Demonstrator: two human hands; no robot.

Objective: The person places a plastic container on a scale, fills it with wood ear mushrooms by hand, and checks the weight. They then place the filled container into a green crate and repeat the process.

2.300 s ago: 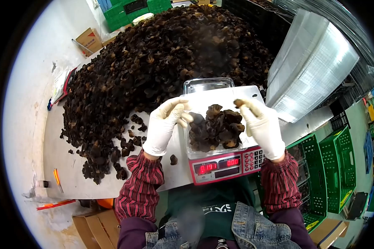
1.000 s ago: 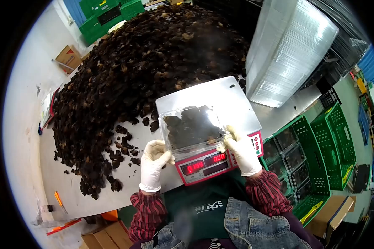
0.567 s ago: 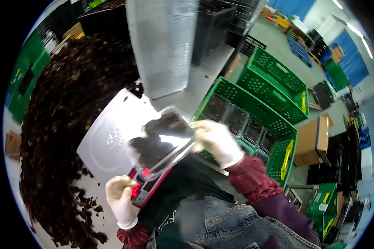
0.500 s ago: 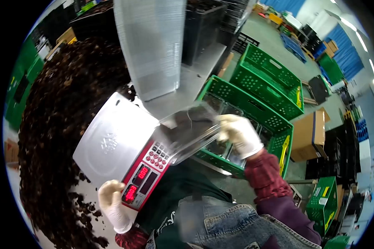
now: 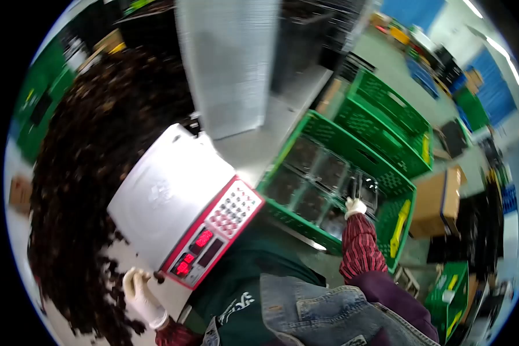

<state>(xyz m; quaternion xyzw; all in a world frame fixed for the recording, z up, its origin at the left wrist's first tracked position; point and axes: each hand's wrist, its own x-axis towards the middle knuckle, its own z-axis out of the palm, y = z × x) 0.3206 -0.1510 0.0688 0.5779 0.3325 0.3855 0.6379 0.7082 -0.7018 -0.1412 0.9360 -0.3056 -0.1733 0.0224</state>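
Since the earlier frame, the box [image 5: 365, 185] has gone from the gap between scale and crate down into the crate [image 5: 340, 138], and the right hand [image 5: 356, 207] has travelled with it. The left hand [image 5: 143, 297] has drawn back a little from the front of the scale [image 5: 167, 190].

Right hand: at the near edge of the box, touching it. Fingers small and partly hidden; cannot tell whether they grip or have let go. The box, clear-walled, sits inside the crate just beyond this hand, glare on its top.

Left hand: fingers loosely curled and apart, nothing seen in the grasp. It is over the counter [image 5: 170, 297], just beside the scale's near corner. A dark piece [image 5: 159, 277] lies immediately right of its fingertips, by that corner.

Around the right hand: other boxes [image 5: 331, 173] with dark contents, set side by side in the crate, to its left and beyond. Yellow strip [image 5: 400, 228] to its right, at the crate's end. Second crate [image 5: 380, 124], also green, farther out past the first. Carton [image 5: 437, 202] well to the right.

Around the left hand: scale forward and right, red digits lit but blurred. Pile [image 5: 104, 132] of dark pieces forward and left, loose bits scattered toward the hand. Tray stack [image 5: 228, 69], tall and translucent, farther forward, past the scale.
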